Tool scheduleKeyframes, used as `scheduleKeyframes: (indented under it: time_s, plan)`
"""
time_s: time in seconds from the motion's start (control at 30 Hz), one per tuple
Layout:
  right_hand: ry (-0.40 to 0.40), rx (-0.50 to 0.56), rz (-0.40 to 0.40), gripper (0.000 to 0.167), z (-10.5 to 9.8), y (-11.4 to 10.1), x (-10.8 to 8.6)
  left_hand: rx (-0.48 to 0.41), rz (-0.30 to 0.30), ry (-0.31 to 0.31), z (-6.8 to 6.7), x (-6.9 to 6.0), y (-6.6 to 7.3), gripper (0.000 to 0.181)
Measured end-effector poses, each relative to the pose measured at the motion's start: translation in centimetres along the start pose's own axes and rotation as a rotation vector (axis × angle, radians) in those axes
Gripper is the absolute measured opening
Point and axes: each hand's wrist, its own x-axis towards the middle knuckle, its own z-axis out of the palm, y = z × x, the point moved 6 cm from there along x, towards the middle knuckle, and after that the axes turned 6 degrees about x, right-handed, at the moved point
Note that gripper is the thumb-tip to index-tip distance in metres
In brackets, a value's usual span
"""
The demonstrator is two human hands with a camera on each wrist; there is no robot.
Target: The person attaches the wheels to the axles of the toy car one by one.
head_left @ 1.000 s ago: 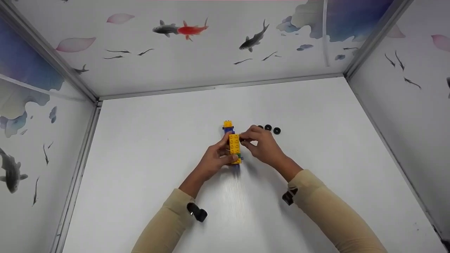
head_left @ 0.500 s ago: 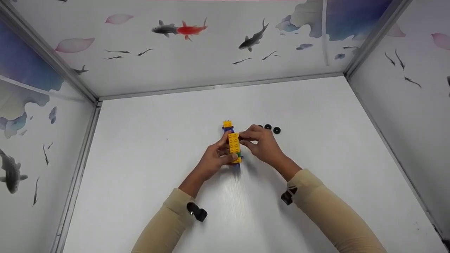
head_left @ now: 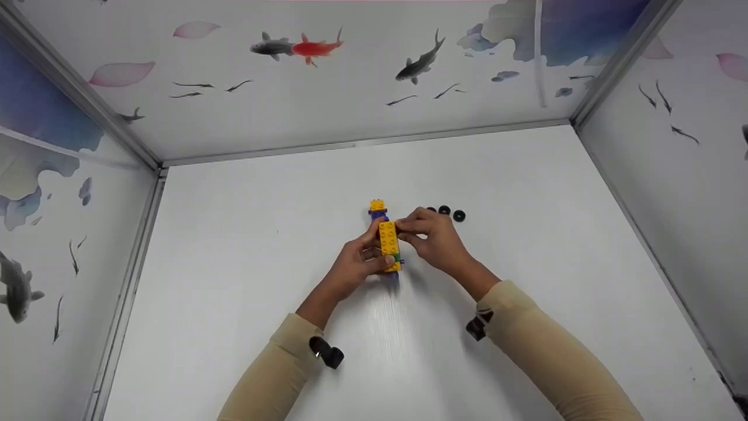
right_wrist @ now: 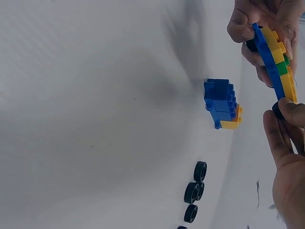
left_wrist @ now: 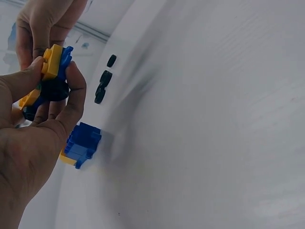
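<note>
One brick chassis [head_left: 388,237], left hand [head_left: 353,264] gripping, right hand [head_left: 441,244] pinching a wheel [right_wrist: 277,111]; table edges [head_left: 374,145] well apart.

No legible text, labels, brands, numbers, signs

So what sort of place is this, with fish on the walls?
Probably a small work booth: a smooth white tabletop, pale flat wall panels printed with grey and red fish, and straight silvery metal edging where the walls meet. What's outside isn't shown.
</note>
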Motion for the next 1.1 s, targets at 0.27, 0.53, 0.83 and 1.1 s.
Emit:
scheduleKeyframes:
  time_s: [0.27, 0.53, 0.83, 1.1]
  plan:
    - [-0.006, -0.031, 0.004, 0.027, -0.2, 0.1, -0.1, -0.033, -0.014, -0.006, 0.2, 0.0, -0.3, 0.094]
    - [-0.034, -0.040, 0.032, 0.030, -0.2, 0.5, -0.2, -0.041, -0.026, -0.001, 0.4, 0.2, -0.8, 0.094]
    - [-0.099, -0.035, 0.058, 0.036, -0.4, 1.1, -0.1, -0.009, -0.042, 0.029, 0.2, 0.3, -0.7, 0.096]
    - [-0.085, -0.165, 0.138, 0.040, -2.1, 3.2, -0.5, -0.018, -0.060, 0.092, -0.8, 0.2, -1.0, 0.097]
